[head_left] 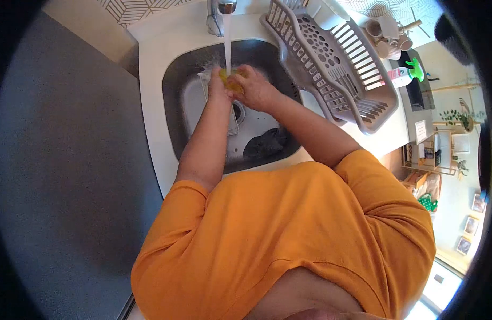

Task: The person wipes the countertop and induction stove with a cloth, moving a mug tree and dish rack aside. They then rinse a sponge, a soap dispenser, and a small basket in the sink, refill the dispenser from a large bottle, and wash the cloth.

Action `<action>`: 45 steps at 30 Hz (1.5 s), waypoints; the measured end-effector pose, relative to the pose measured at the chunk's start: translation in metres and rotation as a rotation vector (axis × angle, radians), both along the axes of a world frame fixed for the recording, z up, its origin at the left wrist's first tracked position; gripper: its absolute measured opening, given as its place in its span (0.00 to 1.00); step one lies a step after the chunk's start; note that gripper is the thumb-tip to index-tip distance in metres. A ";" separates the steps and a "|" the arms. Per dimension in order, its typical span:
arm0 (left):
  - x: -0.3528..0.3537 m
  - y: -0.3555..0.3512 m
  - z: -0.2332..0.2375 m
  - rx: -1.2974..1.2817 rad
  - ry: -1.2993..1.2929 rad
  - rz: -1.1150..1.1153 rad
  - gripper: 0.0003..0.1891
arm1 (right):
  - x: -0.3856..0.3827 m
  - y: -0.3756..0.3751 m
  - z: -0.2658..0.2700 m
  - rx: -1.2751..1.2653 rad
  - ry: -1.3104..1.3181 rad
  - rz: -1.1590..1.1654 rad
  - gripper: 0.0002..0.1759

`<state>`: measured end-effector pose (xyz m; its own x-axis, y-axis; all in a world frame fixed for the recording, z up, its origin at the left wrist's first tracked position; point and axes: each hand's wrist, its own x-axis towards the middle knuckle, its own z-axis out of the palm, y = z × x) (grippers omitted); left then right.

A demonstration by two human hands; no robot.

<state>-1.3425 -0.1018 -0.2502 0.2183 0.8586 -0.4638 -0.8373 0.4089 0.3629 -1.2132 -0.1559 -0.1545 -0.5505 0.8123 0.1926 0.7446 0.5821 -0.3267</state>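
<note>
My left hand (pixel 217 86) and my right hand (pixel 254 92) are close together under the running tap, both closed around a yellow sponge (pixel 233 80). Fingers cover much of the sponge. Water (pixel 228 48) falls from the tap (pixel 226 7) onto the hands and splashes to their left. Below them is the dark sink (pixel 176 106), with the drain (pixel 238 113) partly behind my left wrist. A thin, pale rectangular frame (pixel 233 131) lies in the basin under my left forearm. To its right rests a dark, flat, rounded thing (pixel 266 143).
A grey dish rack (pixel 331 58) stands on the white counter (pixel 152 106), right of the sink. Beyond it are a spray bottle (pixel 403 76) with a green trigger and a stand of mugs (pixel 389 49). A large dark grey panel (pixel 70 160) fills the left side.
</note>
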 end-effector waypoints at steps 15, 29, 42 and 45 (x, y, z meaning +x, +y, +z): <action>0.016 -0.037 0.016 0.051 -0.038 0.217 0.14 | -0.013 0.005 -0.037 -1.314 1.351 -0.739 0.20; 0.002 -0.029 -0.009 0.014 -0.088 0.150 0.17 | 0.002 0.079 -0.016 -0.418 0.203 -0.098 0.16; 0.037 -0.046 0.034 0.468 1.629 -0.616 0.26 | -0.020 0.091 0.044 -0.476 -0.251 0.469 0.19; 0.043 -0.059 0.008 0.670 1.621 -0.458 0.26 | -0.028 0.089 0.029 -0.462 0.049 0.245 0.20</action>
<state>-1.2999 -0.1606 -0.2418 0.1981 0.9775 -0.0723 0.5994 -0.0625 0.7980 -1.2412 -0.0664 -0.1256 -0.7342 0.6672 -0.1253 0.5824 0.5242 -0.6213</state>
